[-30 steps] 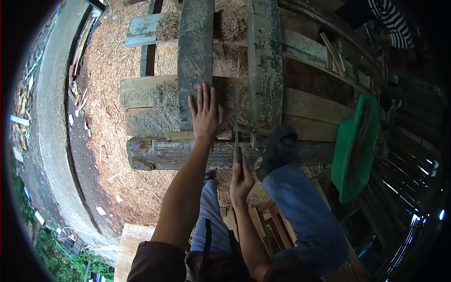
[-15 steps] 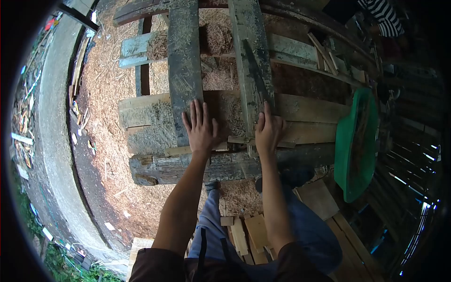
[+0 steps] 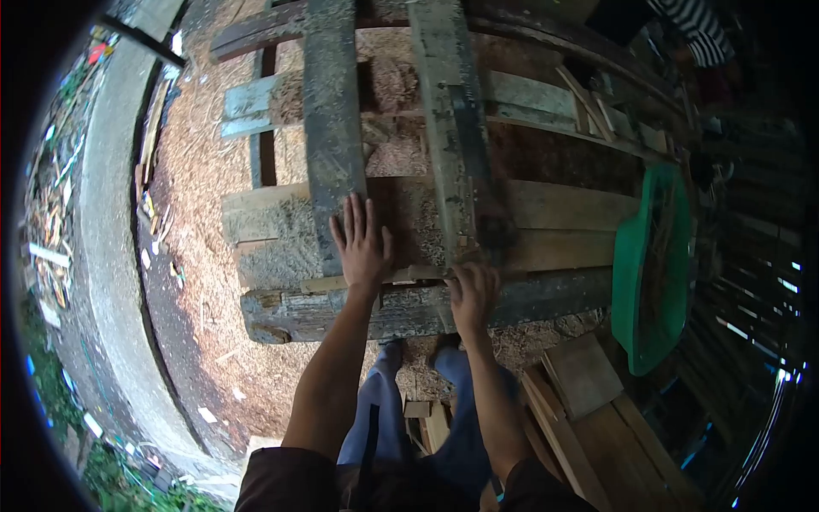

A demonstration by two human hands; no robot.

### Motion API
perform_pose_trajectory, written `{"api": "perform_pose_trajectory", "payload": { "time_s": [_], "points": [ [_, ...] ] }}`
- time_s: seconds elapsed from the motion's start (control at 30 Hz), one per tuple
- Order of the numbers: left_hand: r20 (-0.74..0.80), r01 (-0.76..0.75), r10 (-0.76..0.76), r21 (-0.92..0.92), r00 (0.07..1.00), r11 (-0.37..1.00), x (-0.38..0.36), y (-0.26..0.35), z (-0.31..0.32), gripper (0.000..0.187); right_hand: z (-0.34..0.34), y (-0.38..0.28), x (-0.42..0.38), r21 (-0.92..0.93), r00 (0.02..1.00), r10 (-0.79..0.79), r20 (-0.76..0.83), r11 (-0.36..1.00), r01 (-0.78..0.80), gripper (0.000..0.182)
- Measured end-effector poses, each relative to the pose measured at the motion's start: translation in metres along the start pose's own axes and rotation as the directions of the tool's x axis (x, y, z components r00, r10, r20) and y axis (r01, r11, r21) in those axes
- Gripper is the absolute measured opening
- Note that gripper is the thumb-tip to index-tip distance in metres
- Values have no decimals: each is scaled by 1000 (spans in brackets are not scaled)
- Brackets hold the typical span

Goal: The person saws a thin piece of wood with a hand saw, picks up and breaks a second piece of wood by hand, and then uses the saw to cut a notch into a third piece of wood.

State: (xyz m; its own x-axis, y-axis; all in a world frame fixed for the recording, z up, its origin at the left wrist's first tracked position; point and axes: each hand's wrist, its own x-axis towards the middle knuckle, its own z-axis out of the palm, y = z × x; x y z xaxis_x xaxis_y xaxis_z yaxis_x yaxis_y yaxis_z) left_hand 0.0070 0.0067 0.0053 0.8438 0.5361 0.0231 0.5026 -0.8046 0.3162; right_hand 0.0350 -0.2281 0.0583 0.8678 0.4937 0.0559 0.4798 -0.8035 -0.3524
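My left hand (image 3: 365, 252) lies flat, fingers stretched, on the near end of a dark, sawdust-strewn plank (image 3: 333, 111). To its right, a second plank (image 3: 437, 111) runs parallel. My right hand (image 3: 475, 294) is at that plank's near end, fingers curled, at the right end of a thin wood strip (image 3: 418, 273). The fingertips appear to pinch the strip, though blur hides the exact contact. A long dark shape like a saw blade (image 3: 469, 136) lies along the second plank, its near end blurred.
Crosswise boards (image 3: 563, 205) and a thick weathered beam (image 3: 546, 294) form a slatted bench under the planks. A green basin (image 3: 627, 290) stands at the right. Cut boards (image 3: 584, 375) lie near my legs. Sawdust (image 3: 205, 256) covers the ground, and a person in a striped sleeve (image 3: 704, 38) is at upper right.
My right hand has moved down from the second plank to its near end, its fingers now curled. The dark blade-like shape has shifted. My left hand stays flat on the first plank.
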Motion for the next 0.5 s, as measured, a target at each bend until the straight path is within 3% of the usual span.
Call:
{"api": "perform_pose_trajectory", "payload": {
  "time_s": [0.03, 0.07, 0.13, 0.17, 0.2, 0.27, 0.4, 0.5],
  "points": [
    [-8, -9, 9, -20, 1000, 1000, 1, -1, 1, 65, -2, -4, 2, 155, 1000, 10, -30, 988, -5, 26],
    [-5, -24, 24, -43, 1000, 999, -1, -2, 0, 64, -5, -13, -2, 166, 1000, 3, -13, 986, -1, 26],
    [-28, -9, 9, -21, 1000, 1000, -5, -1, 1, 65, -13, -28, -8, 308, 974, 215, 73, 924, -227, 17],
    [-19, -14, 13, -58, 1000, 998, -4, -2, 1, 65, -5, -33, -12, 416, 978, 202, 46, 887, -202, 20],
    [-17, -15, 14, -90, 1000, 996, -1, -4, 1, 66, 7, -39, -21, 527, 944, 261, 200, 784, -328, 20],
    [-21, 3, -5, -95, 1000, 995, 2, -3, 1, 65, 13, -60, -6, 401, 970, 131, 203, 893, -205, 25],
    [6, 18, -17, -100, 1000, 995, 0, -1, -7, 65, 50, -75, 10, 507, 955, 150, 255, 820, -264, 25],
    [30, 19, -16, -98, 999, 995, -1, -1, -9, 64, 64, -78, 17, 542, 979, 93, 180, 821, -177, 26]
  ]
}}
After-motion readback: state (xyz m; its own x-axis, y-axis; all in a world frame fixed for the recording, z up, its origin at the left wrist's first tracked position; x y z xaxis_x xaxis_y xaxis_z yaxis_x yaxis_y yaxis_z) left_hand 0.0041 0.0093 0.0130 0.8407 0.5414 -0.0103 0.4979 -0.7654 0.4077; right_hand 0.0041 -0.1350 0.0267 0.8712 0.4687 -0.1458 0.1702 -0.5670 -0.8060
